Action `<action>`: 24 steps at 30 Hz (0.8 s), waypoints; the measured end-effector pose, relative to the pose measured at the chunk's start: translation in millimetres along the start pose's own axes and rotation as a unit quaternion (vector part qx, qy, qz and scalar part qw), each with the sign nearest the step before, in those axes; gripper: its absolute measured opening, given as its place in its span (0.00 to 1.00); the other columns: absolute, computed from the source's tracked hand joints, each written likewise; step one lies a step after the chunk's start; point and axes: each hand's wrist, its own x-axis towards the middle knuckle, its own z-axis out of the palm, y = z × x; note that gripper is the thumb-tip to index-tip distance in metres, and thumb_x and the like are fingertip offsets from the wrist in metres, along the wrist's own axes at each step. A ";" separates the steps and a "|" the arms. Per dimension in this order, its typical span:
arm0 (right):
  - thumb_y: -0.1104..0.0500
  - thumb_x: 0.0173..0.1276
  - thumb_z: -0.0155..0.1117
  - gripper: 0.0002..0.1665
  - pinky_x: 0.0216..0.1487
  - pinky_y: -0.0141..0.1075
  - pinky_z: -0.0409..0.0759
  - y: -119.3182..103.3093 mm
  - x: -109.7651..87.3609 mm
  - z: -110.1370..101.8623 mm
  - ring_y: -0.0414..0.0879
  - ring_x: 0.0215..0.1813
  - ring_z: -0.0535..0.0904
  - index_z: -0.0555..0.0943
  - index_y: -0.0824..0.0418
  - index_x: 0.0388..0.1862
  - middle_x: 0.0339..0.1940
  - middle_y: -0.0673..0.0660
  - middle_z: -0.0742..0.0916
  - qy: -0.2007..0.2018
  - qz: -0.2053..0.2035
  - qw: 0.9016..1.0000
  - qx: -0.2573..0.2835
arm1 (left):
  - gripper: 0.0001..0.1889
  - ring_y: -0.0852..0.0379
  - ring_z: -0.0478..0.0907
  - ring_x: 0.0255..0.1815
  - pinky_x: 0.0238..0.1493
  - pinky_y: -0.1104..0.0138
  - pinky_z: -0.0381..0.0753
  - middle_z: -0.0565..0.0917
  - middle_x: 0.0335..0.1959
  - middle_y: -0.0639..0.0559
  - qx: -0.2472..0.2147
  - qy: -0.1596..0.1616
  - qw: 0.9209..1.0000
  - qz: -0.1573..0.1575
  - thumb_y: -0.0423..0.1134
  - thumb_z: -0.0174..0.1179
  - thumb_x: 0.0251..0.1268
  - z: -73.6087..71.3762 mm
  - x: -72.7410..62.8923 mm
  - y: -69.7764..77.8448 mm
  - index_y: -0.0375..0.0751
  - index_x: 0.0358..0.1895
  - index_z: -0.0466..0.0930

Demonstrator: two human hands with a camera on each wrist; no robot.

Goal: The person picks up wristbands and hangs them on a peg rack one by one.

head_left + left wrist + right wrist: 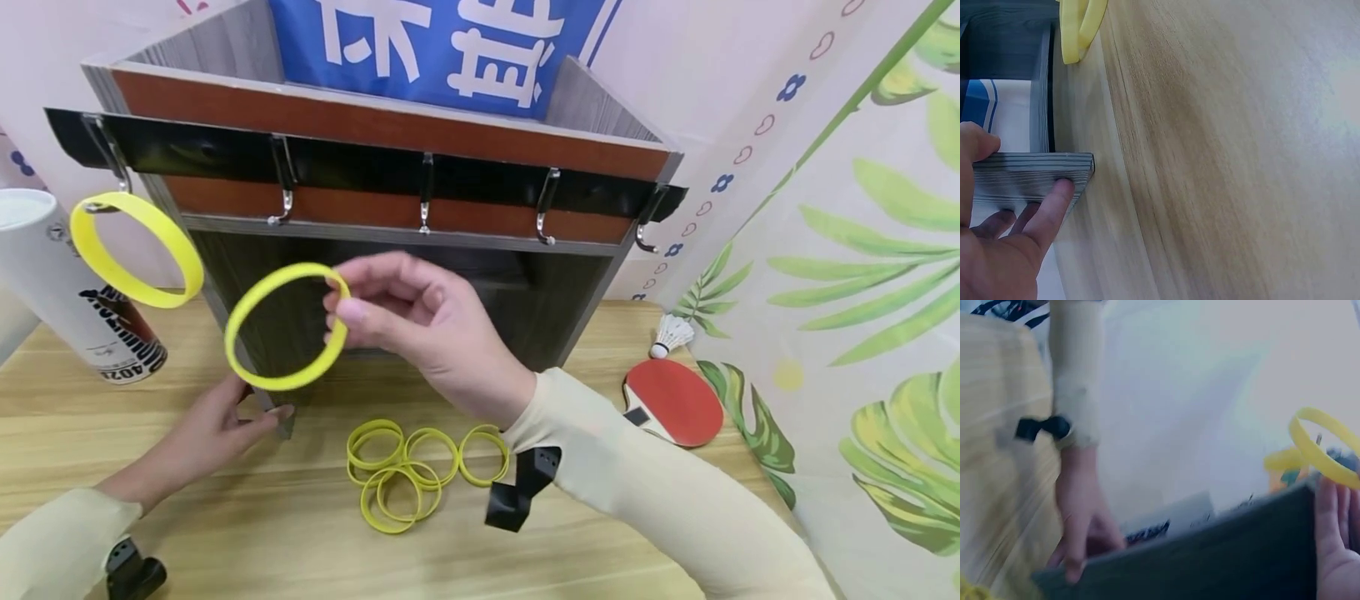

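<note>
My right hand (442, 333) pinches a yellow wristband-like ring (279, 384) between thumb and fingers, upright before the cabinet's left part and below the hook rail. With my left hand (210, 433) I grip the lower front edge of the grey wooden cabinet's side panel (1035, 164), thumb and fingers on opposite faces. Along the cabinet's front, a black rail (360, 162) carries several metal hooks. From its far-left hook (112, 154) hangs another yellow ring (191, 258). Several more yellow rings (480, 482) lie partly overlapping on the table, below my right hand.
A white cylindrical tube (52, 267) stands at the left, behind the hanging ring. To the right lie a red table tennis paddle (678, 400) and a shuttlecock (672, 333), close to the leaf-patterned wall covering (862, 292). Blue signage (420, 50) rises behind the cabinet top.
</note>
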 end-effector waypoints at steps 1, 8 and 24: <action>0.76 0.75 0.56 0.17 0.54 0.39 0.88 -3.0 3.3 5.2 0.38 0.47 0.86 0.75 0.78 0.61 0.51 0.69 0.86 0.005 -0.011 1.000 0.011 | 0.40 0.88 0.68 0.60 0.45 0.82 0.81 0.77 0.63 0.27 -0.004 -0.001 1.000 0.000 0.19 0.66 0.63 -0.1 0.2 0.3 0.32 0.78 0.61; 0.78 0.76 0.53 0.19 0.57 0.38 0.88 -8.4 14.1 30.9 0.37 0.47 0.85 0.71 0.80 0.64 0.53 0.72 0.83 0.053 -0.051 0.995 0.073 | 0.41 0.88 0.66 0.64 0.50 0.86 0.76 0.75 0.70 0.32 -0.006 -0.011 1.000 0.011 0.20 0.66 0.65 -1.1 1.4 0.9 0.35 0.80 0.60; 0.75 0.73 0.61 0.18 0.58 0.39 0.87 4.0 12.5 32.6 0.36 0.42 0.83 0.75 0.79 0.60 0.44 0.57 0.85 0.117 -0.019 0.992 0.050 | 0.38 0.86 0.69 0.63 0.49 0.87 0.75 0.69 0.67 0.82 -0.008 -0.005 0.999 0.031 0.17 0.64 0.63 1.6 1.8 -2.8 0.31 0.77 0.63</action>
